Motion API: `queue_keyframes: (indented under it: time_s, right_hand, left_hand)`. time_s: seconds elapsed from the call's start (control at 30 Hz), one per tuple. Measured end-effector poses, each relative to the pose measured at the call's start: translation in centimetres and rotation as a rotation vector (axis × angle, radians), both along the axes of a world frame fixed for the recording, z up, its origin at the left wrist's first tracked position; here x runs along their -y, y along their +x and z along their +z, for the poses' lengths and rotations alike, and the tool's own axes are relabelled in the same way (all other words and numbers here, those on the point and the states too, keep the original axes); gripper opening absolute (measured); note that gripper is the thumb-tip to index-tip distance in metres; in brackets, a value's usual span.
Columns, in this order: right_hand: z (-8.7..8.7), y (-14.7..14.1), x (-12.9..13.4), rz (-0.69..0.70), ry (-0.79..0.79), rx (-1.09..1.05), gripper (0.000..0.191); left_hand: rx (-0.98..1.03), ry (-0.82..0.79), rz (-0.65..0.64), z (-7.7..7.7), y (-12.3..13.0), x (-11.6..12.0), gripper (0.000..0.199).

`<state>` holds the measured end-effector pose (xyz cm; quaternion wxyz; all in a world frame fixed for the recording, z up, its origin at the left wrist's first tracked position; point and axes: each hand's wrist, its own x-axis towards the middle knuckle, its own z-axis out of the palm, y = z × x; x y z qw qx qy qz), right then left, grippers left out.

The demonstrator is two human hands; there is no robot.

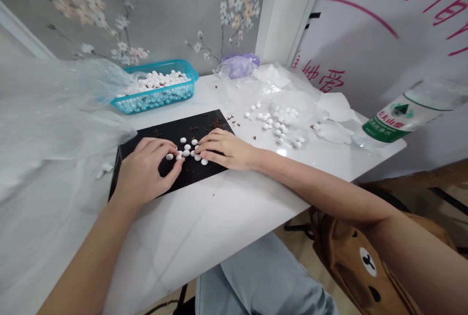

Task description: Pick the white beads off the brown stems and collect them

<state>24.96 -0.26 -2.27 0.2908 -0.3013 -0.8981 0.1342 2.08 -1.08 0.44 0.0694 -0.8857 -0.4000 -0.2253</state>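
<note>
Forearms: closest of all, the bare right forearm (329,188) sweeps in from the lower right corner, the left forearm (91,251) up from the lower left.
Trousers: pale blue cloth (263,271) below the table edge.
Left hand: and look, the left hand (144,171) has a white ball (179,157) nipped between thumb and forefinger, just over the black board (197,174).
Right hand: in from the other side, the right hand (228,151) rests its fingers across the cluster; whether it grips one, I cannot tell.
White balls: there they are, the white balls (187,147), bunched on the board between the two hands.
Brown bits: a small heap (217,124) at the board's far right corner, a few more strewn onto the white table (204,222).
Blue tub: beyond the board, the tub (193,72) is piled with more balls.
Loose balls: a scatter (280,127) right of the board, near crumpled clear plastic (270,81).
Bottle label: green and white on the bottle (405,110) at the right; the characters look like 农夫山泉, though blurred.
Wall writing: big pink-red strokes on the white panel (351,51); 爱 reads clearly, others run out of view.
Brown bag: a bear's muzzle on the bag (343,251) beneath the table.
</note>
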Motion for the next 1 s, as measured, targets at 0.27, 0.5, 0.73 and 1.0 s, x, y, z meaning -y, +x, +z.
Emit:
queue_keyframes:
  time_s: [0.27,0.5,0.73,1.0]
  right_hand:
    - [-0.2,0.0,-0.2,0.01,-0.076,0.008,0.031]
    - [-0.3,-0.1,-0.2,-0.102,-0.188,-0.398,0.015]
    - [0.0,-0.7,0.2,-0.176,-0.492,-0.616,0.022]
    - [0.1,-0.6,0.4,-0.147,-0.414,-0.458,0.018]
  left_hand:
    - [-0.014,-0.054,-0.12,0.0,0.5,0.1,0.011]
    - [-0.028,-0.033,-0.153,-0.2,0.5,0.2,0.012]
    - [-0.094,-0.028,-0.08,-0.8,0.6,0.0,0.018]
    - [-0.074,-0.043,-0.054,-0.9,0.5,-0.2,0.023]
